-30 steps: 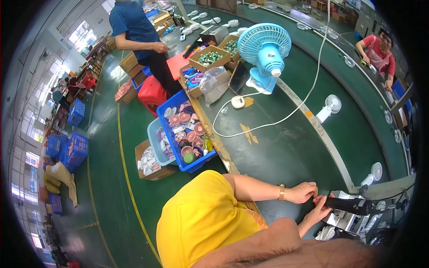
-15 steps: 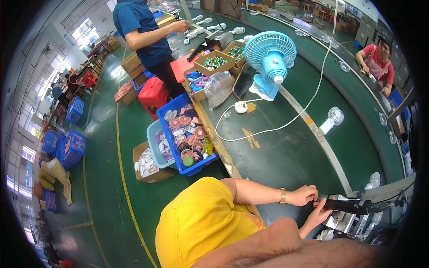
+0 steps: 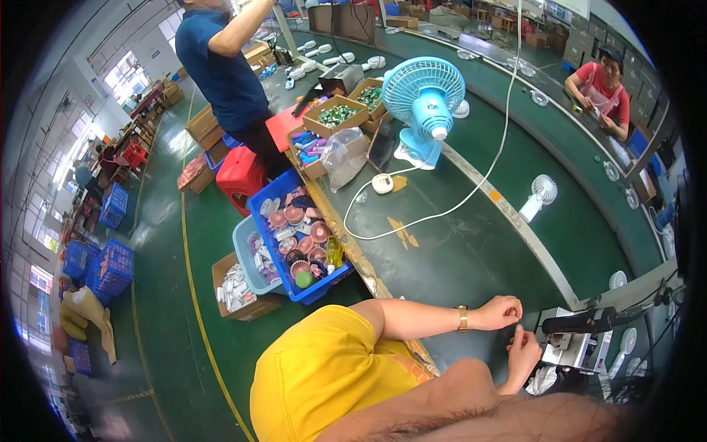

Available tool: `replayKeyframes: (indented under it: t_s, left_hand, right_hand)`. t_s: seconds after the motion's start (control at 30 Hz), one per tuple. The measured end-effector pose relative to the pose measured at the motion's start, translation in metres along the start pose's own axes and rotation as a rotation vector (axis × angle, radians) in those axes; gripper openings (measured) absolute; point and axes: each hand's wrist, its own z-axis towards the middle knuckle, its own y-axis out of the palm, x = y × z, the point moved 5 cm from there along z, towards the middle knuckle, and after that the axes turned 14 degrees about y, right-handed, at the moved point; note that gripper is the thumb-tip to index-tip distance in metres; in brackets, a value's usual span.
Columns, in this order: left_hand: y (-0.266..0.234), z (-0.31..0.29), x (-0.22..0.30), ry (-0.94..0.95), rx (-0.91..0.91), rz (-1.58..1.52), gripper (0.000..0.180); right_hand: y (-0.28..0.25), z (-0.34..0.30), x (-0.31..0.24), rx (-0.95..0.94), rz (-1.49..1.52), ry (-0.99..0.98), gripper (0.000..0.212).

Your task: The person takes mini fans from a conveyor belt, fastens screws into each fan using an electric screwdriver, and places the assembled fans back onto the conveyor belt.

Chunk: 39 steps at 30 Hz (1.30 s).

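A long green workbench point(image 3: 471, 250) curves through a factory hall, a blue desk fan point(image 3: 423, 99) standing near its far edge. At the near edge sits a small grey machine point(image 3: 578, 342), its black bar lying crosswise, pointing left toward the hands. The left hand point(image 3: 501, 311) is curled narrow; the right hand point(image 3: 521, 352) pinches beside it; what they hold is too small to tell.

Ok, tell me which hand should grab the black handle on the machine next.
Probably the right. The right hand sits just beside the machine, below its black handle. The left hand is slightly farther from it, and the right hand partly stands in its way.
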Motion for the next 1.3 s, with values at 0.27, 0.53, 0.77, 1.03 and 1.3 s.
replayKeyframes:
  t_s: [0.27,0.53,0.77,1.03,1.3]
  left_hand:
    - [-0.031,0.052,0.032,-0.018,0.130,-0.052,0.005]
    - [-0.026,0.084,0.093,0.208,0.054,-0.040,0.007]
    - [-0.021,0.078,0.105,0.076,-0.017,-0.316,0.014]
    - [-0.053,0.027,0.120,-0.149,-0.080,-0.439,0.017]
    - [-0.076,0.073,0.164,0.062,0.119,-0.476,0.014]
  right_hand:
    - [0.076,-0.136,-0.117,-0.828,-0.052,-0.752,0.025]
    - [0.102,-0.200,-0.162,-1.222,0.118,-0.704,0.038]
    - [0.148,-0.200,-0.108,-1.126,0.204,-0.709,0.038]
    - [0.144,-0.184,-0.095,-0.982,0.318,-0.802,0.038]
    - [0.182,-0.249,-0.078,-1.370,0.060,-0.767,0.036]
